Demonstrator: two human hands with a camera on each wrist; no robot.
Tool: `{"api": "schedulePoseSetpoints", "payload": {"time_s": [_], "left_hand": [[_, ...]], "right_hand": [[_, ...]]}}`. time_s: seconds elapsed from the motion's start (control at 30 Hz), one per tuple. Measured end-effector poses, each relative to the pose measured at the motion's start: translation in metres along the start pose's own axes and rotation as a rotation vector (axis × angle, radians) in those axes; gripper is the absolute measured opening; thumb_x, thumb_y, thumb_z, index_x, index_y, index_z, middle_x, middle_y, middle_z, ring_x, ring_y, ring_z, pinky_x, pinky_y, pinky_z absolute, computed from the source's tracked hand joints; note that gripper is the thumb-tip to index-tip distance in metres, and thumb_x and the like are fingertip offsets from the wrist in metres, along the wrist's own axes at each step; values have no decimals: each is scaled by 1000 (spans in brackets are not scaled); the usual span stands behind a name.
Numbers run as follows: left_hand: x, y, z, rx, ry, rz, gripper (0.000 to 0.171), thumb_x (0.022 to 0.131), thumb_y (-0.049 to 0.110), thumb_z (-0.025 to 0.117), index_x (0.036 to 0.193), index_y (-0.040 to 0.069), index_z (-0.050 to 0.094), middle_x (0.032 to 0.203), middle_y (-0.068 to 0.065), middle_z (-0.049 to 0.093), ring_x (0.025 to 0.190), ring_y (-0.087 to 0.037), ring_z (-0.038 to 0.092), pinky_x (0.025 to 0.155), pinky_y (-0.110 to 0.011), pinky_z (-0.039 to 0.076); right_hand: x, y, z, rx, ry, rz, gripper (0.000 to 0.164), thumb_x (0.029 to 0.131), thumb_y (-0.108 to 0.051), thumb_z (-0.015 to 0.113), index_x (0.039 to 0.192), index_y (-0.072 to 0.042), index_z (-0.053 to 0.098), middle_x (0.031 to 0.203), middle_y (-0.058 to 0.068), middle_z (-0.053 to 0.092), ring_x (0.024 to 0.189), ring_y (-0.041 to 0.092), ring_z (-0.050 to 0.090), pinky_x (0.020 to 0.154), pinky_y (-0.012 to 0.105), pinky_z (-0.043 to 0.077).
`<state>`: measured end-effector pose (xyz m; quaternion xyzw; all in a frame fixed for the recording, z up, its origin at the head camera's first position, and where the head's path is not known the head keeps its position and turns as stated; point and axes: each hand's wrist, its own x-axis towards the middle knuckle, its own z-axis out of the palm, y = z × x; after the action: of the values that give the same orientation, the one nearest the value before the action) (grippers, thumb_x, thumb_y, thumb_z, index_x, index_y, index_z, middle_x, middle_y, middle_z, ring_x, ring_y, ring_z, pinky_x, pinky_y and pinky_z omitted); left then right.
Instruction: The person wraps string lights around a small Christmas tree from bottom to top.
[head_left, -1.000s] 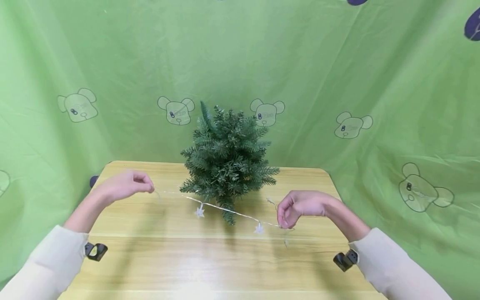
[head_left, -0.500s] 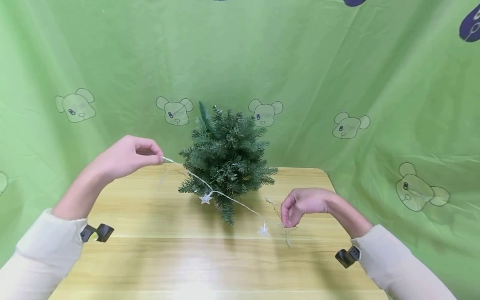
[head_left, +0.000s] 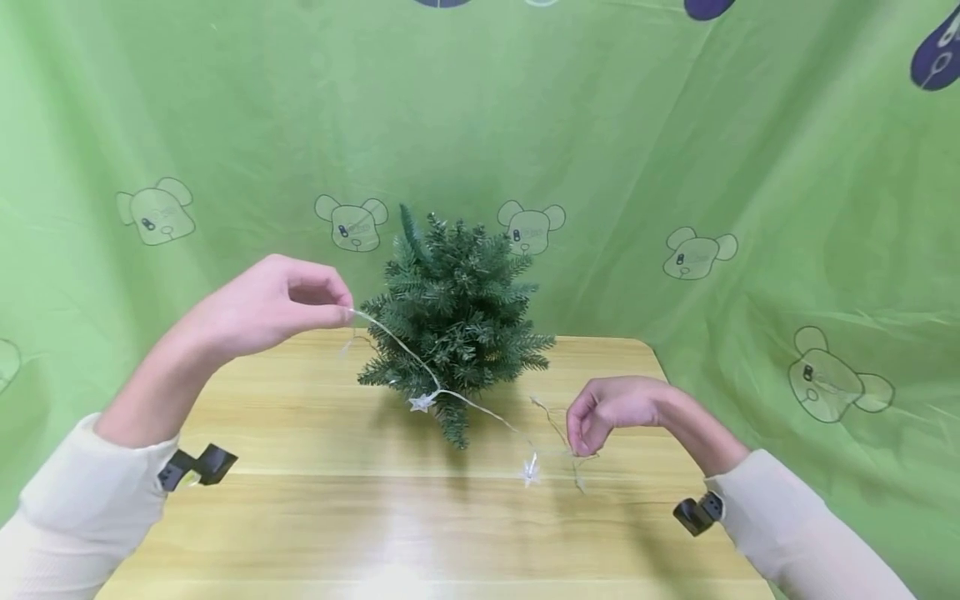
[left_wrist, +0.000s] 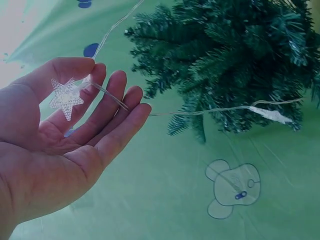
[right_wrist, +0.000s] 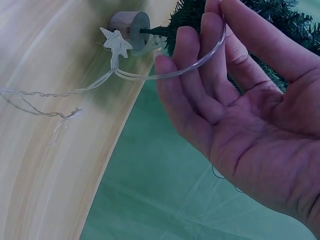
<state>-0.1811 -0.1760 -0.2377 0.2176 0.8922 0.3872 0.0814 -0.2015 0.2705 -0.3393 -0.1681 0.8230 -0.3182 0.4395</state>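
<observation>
While both hands are busy with the same string of star lights [head_left: 439, 389], the little green tree [head_left: 457, 308] is standing right behind it on the wooden table [head_left: 285, 517]. The left hand [head_left: 277, 304] is up just beside the tree, thumb and index finger pinching the wire, other fingers loose, and the left wrist view has a clear star [left_wrist: 66, 99] in front of the palm. The right hand [head_left: 618, 410] is lower in the head view, over on the right, also pinching the wire with thumb and fingertip. Between them the wire sags with two stars dangling, can't tell if any of it touches the branches. A loose bit of wire trails near the right hand too. The tree's got a round base [right_wrist: 129, 27], and behind everything there's a green backdrop [head_left: 600, 125] with cartoon animal heads on it
</observation>
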Motion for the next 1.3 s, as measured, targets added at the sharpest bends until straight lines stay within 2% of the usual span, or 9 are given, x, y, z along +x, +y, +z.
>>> {"api": "schedulePoseSetpoints", "payload": {"time_s": [0.17, 0.27, 0.43, 0.7, 0.97, 1.07, 1.23, 1.3], "left_hand": [[4, 6, 0, -13, -37, 24, 16, 97, 32, 69, 103, 18, 71, 110, 1, 74, 113, -21, 65, 105, -55, 47], [7, 10, 4, -33, -71, 40, 15, 96, 31, 69, 102, 17, 71, 109, 1, 74, 111, -20, 66, 105, -54, 48], [13, 16, 13, -63, -140, 84, 8, 95, 23, 71, 99, 16, 71, 102, 1, 74, 105, -18, 69, 104, -48, 51], [23, 23, 33, -78, -252, 168, 8, 94, 20, 70, 96, 13, 71, 95, 2, 75, 94, -15, 71, 93, -38, 56], [29, 18, 56, -116, -300, 183, 8, 93, 21, 71, 93, 13, 71, 89, 2, 74, 86, -15, 70, 83, -35, 57], [31, 17, 66, -138, -313, 182, 6, 93, 19, 70, 93, 12, 71, 88, 2, 74, 85, -15, 70, 83, -34, 57], [34, 7, 83, -156, -353, 167, 5, 93, 16, 70, 92, 12, 71, 84, 2, 75, 81, -15, 70, 73, -35, 59], [34, 2, 88, -160, -366, 159, 5, 93, 17, 69, 93, 13, 72, 84, 2, 75, 81, -15, 70, 73, -35, 58]], "right_hand": [[-3, 0, 2, 7, 17, 3, 13, 79, -8, 72, 91, -3, 73, 87, 4, 73, 92, 27, 68, 102, 59, 46], [-5, -2, 3, -3, 24, 3, 14, 79, -10, 73, 91, -2, 73, 87, 3, 73, 93, 26, 67, 101, 55, 46], [-7, -6, 7, -11, 33, 13, 15, 80, -13, 73, 91, -3, 72, 86, 1, 72, 92, 24, 66, 97, 46, 47], [-10, -10, 16, 17, 60, 29, 14, 80, -13, 73, 91, -4, 72, 84, 1, 71, 92, 25, 66, 97, 47, 47], [-11, -15, 24, 39, 66, 24, 16, 80, -14, 72, 91, -2, 72, 83, 0, 71, 91, 24, 66, 95, 44, 47], [-12, -13, 23, 45, 67, 13, 15, 80, -13, 71, 91, -2, 71, 83, 1, 71, 90, 25, 66, 95, 44, 47], [-16, -12, 22, 52, 70, 6, 15, 82, -13, 71, 92, -2, 71, 82, 1, 70, 91, 25, 66, 96, 45, 47], [-19, -13, 20, 45, 83, 13, 15, 83, -14, 71, 92, -3, 70, 83, 2, 70, 92, 26, 66, 96, 45, 47]]}}
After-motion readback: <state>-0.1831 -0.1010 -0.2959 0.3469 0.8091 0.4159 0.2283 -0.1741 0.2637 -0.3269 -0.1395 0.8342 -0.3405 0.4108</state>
